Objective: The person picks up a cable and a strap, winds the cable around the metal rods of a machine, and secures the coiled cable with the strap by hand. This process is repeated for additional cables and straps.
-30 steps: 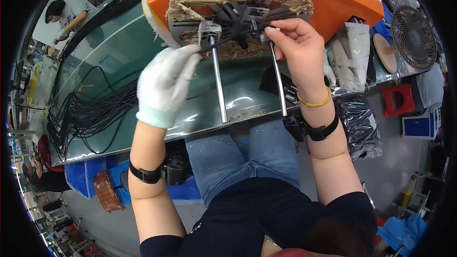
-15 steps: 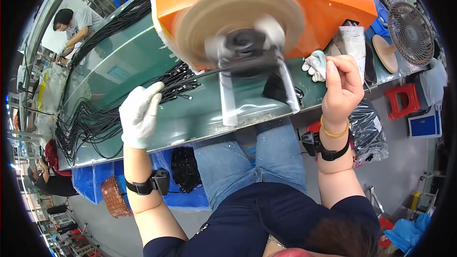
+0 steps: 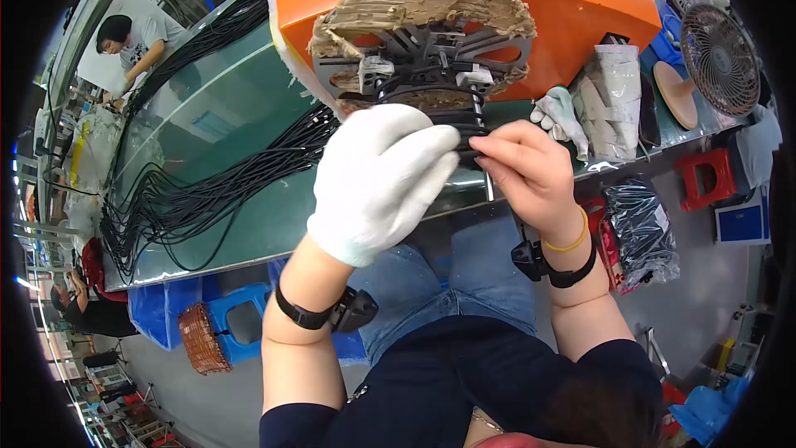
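Note:
A black cable (image 3: 471,149) is wound in several loops around the metal posts (image 3: 478,108) of the winding wheel (image 3: 423,2), whose face has a ragged brown covering. My left hand (image 3: 385,174), in a white glove, is closed at the left side of the loops with its fingers pressed together, hiding part of them. From the right, the bare fingers of my right hand (image 3: 531,170) pinch the same cable close to the left fingertips. The orange machine (image 3: 572,25) carries the wheel, which shows sharply.
A bundle of black cables (image 3: 207,182) lies across the green bench (image 3: 249,236) on the left. Right of the wheel are a white glove (image 3: 560,116), a whitish wrapped object (image 3: 613,104) and a fan (image 3: 720,58). A co-worker (image 3: 141,41) sits at the far left.
The wheel was a spinning blur and now appears still. My left hand has moved right to the wound loops; my right hand has come down and left to meet it there.

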The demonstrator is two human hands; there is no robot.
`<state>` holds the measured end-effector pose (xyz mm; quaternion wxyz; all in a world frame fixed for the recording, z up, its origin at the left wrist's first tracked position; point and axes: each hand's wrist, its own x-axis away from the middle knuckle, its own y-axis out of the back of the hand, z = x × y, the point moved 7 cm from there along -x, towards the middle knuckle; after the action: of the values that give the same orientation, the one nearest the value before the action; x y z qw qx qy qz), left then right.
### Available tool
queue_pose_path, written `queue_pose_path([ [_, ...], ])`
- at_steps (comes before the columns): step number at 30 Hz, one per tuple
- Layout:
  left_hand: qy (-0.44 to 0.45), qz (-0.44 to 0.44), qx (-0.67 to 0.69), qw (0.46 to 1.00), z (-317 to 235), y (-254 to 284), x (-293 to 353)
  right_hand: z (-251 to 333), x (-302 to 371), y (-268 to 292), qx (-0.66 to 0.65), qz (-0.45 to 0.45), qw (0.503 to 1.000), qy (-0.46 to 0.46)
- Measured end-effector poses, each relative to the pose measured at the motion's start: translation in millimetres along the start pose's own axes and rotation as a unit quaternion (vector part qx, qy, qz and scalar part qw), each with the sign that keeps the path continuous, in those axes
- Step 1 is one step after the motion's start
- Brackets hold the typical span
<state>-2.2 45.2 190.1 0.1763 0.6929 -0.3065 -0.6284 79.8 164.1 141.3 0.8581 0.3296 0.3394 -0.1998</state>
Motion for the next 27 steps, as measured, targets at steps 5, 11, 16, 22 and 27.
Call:
queue_pose_path([
  [5, 0.304, -0.393, 0.424, 0.757, 13, -52, 90, 17, -2, -5, 0.105, 0.002, 0.994, 0.034],
  [11, 0.417, -0.281, 0.795, 0.338, 21, -130, 39, 3, -23, 9, 0.109, 0.008, 0.994, -0.005],
  [16, 0.402, -0.382, 0.702, 0.448, 41, -128, 26, -71, -43, -4, -0.155, -0.064, 0.954, -0.249],
  [22, 0.415, -0.400, 0.725, 0.377, 15, -123, 56, -40, -8, -3, -0.145, 0.003, 0.967, -0.210],
  [27, 0.447, -0.307, 0.732, 0.411, -18, -95, 114, 21, 29, 4, -0.100, 0.071, 0.987, -0.104],
])
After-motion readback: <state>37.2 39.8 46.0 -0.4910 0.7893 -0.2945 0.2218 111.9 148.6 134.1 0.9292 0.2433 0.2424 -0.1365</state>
